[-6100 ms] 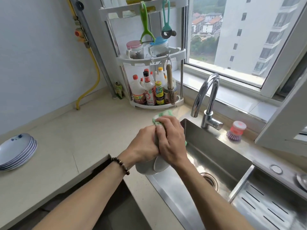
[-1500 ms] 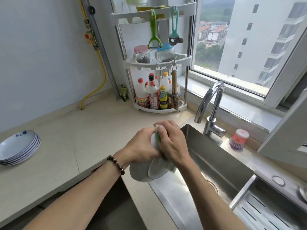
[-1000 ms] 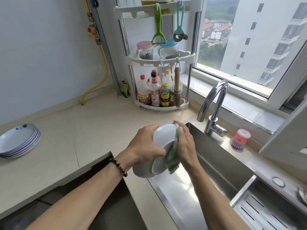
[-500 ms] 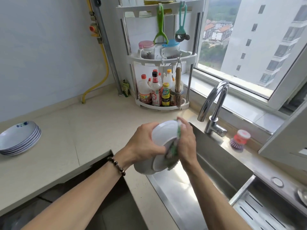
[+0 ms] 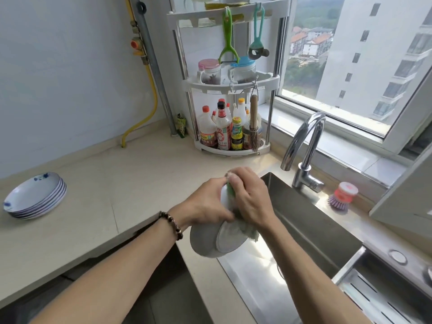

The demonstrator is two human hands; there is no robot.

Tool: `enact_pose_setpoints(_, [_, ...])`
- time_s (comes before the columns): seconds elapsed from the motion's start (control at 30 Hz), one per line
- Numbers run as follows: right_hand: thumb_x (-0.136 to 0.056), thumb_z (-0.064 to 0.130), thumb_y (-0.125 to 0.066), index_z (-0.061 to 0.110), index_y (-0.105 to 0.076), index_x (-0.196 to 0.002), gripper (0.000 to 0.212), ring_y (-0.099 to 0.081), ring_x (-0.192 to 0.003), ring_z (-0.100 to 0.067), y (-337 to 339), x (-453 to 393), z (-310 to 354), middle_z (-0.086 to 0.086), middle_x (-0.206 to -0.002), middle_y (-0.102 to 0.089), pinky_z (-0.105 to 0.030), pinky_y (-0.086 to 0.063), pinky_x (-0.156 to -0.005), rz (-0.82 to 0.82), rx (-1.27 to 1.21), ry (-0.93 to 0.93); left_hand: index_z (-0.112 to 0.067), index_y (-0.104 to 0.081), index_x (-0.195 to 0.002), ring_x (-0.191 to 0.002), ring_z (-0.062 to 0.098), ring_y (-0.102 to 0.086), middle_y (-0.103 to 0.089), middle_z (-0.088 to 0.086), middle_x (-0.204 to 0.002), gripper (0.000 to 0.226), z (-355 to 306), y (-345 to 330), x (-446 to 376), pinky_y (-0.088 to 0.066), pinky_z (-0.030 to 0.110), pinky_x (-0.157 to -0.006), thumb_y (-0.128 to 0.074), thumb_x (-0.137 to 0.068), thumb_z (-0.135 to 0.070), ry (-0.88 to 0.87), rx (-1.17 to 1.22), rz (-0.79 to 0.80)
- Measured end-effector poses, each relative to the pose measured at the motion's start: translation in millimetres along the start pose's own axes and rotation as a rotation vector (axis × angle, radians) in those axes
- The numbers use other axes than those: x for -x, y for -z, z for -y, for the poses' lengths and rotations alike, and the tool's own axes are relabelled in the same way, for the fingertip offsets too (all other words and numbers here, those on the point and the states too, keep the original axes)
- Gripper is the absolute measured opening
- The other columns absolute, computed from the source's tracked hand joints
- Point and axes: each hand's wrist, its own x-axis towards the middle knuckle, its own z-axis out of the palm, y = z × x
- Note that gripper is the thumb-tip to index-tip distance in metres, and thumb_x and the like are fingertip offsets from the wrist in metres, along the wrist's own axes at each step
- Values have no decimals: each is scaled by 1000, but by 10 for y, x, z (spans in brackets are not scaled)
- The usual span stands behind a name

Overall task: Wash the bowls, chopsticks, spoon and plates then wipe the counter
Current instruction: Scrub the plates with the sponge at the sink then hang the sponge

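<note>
hands met over the near left corner of the sink [image 5: 322, 232], above the counter's edge. left hand [image 5: 205, 210], with a beaded bracelet [image 5: 171, 224] on its wrist, had its fingers curled round the rim of a white bowl [image 5: 205, 244], which was tilted on its side with its round foot turned toward the camera. right hand [image 5: 251, 197] was closed on a green cloth [image 5: 251, 233], pressing it against the bowl; a fold of cloth hung below the palm and a strip of green showed between the two hands. how far the cloth reached inside the bowl could not be told. stack of blue-patterned plates [image 5: 35, 197] stood on the counter [image 5: 112, 183] at far left, well apart from the hands. corner rack [image 5: 231, 85] stood against the wall behind, with sauce bottles [image 5: 222, 129] on its lowest shelf, two lidded jars above and a green peeler [image 5: 228, 38] hanging from the top. curved tap [image 5: 304, 146] rose behind the sink, with a pink and purple dish brush [image 5: 342, 196] just beside it on the steel ledge.
</note>
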Motion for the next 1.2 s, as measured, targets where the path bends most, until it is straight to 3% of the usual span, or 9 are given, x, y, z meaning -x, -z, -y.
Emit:
enact_pose_setpoints(0.07, [-99,37,-37,15,-68,-113,41,-57,-102,-15,-14,62,-68,0,-111,-63,-29,-43,-89,-3,54,97,-20,-63,-99,-85,19,-70,-71,1,-92,48,30,-11,45,-58,32,-70,-80,-56,-6,-25,72,-58])
enact_pose_setpoints(0.2, [-99,41,-30,16,-63,-125,49,-58,-116,-17,168,49,-187,-1,-121,-62,-35,-44,-100,-133,-179,-184,-25,-63,-99,-84,16,-69,-70,-1,-95,49,12,27,118,-55,24,-65,-82,-56,-10,-34,148,-180])
enact_pose_setpoints(0.33, [-103,33,-32,12,-52,-144,50,-33,-144,-11,-88,200,67,-3,-150,-44,-29,-17,-123,-67,-5,147,-17,-64,-99,-86,21,-70,-72,3,-93,42,14,-24,104,-59,34,-74,-74,-59,-19,-45,158,-276])
enact_pose_setpoints(0.5, [-100,45,-19,36,-29,-150,52,-13,-151,-2,96,179,-89,17,-157,-25,-32,11,-123,49,-90,-145,-21,-66,-100,-89,21,-71,-73,3,-98,51,77,0,229,-61,33,-74,-80,-52,-15,15,310,-360])
enact_pose_setpoints(0.63, [-99,51,-14,33,-9,-157,60,12,-151,3,-31,351,96,14,-166,3,-26,20,-119,204,106,133,-13,-67,-101,-87,20,-72,-75,6,-96,51,85,50,205,-57,29,-69,-84,-54,-7,82,534,-451])
enact_pose_setpoints(0.7, [-97,57,-8,39,-1,-156,63,13,-151,2,29,260,-7,18,-165,10,-29,27,-115,214,171,68,-8,-66,-107,-92,24,-72,-74,9,-100,51,87,52,220,-58,29,-70,-84,-61,6,99,588,-454])
enact_pose_setpoints(0.9, [-97,55,-10,36,9,-154,63,23,-148,2,-86,362,167,20,-160,22,-27,27,-116,313,255,105,-4,-66,-102,-91,31,-73,-74,16,-100,53,93,107,232,-60,37,-72,-80,-51,1,143,755,-583])
enact_pose_setpoints(1.03, [-97,46,-15,34,3,-156,63,18,-151,-3,21,280,39,18,-162,17,-43,16,-123,315,210,-36,-6,-64,-104,-94,30,-70,-72,14,-103,43,113,109,265,-59,36,-71,-78,-69,14,183,725,-615])
enact_pose_setpoints(1.2, [-97,34,-21,33,-9,-158,63,10,-152,1,-149,561,225,19,-164,4,-28,16,-122,351,106,79,-4,-66,-104,-91,32,-72,-73,16,-101,46,148,162,274,-60,38,-70,-80,-62,9,200,778,-724])
